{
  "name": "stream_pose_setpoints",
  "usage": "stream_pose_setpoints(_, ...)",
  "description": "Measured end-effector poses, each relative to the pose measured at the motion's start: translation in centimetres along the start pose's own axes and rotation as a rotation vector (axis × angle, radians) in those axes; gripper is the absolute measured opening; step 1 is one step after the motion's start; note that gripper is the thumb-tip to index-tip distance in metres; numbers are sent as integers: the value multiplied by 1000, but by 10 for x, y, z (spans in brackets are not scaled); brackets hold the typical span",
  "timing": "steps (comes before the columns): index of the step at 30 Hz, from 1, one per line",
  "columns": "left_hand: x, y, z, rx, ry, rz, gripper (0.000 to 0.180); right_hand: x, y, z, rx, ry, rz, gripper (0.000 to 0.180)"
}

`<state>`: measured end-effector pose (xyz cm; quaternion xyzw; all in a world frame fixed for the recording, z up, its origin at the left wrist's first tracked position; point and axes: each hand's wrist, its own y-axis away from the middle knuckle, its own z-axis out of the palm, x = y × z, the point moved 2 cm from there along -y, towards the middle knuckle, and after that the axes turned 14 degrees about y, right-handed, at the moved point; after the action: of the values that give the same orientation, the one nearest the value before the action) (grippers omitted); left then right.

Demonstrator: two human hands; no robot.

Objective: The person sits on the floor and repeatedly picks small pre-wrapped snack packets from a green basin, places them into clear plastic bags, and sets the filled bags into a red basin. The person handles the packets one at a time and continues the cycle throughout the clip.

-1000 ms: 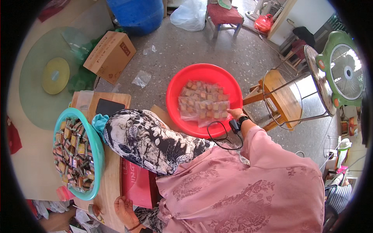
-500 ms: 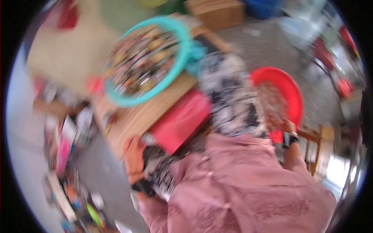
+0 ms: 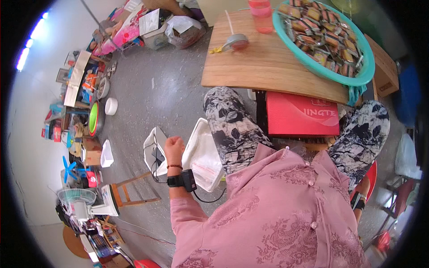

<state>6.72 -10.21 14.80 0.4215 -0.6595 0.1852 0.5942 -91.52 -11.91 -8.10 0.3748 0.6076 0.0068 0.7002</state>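
Note:
My left hand [image 3: 174, 147] is closed, with its fingers curled out of sight, above the floor left of my knee. Whatever it may hold is hidden. It is close to a white rectangular bin [image 3: 193, 154] with clear plastic bags [image 3: 206, 166] inside. On its other side, a smaller white container [image 3: 154, 134] holds a dark object and a cable. My right hand [image 3: 365, 185] reaches down beside my right leg at a red basin [image 3: 373, 171]. Its fingers are hidden there.
Ahead, a wooden tabletop [image 3: 254, 67] carries a turquoise basket [image 3: 299, 60] of small wrapped snacks, a pink translucent cup [image 3: 261, 18] and a grey round object [image 3: 237, 41]. Beneath it sits a red box [image 3: 301, 116]. A wooden stool [image 3: 125, 194] and a fan [image 3: 79, 198] stand left.
My view has swung left. My left hand has moved from near the table's edge to beside the white bin, its fingers now curled. My right hand stays by the red basin, now mostly hidden.

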Motion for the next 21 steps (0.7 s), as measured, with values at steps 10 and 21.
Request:
stream_pose_setpoints(10, -169, 27, 4, 35, -532, 75, 20, -96, 14, 49, -54, 1156, -948, 23)
stream_pose_setpoints(21, -189, 28, 84, -60, -916, -78, 59, -114, 27, 21, 186, 1786, -1109, 24)
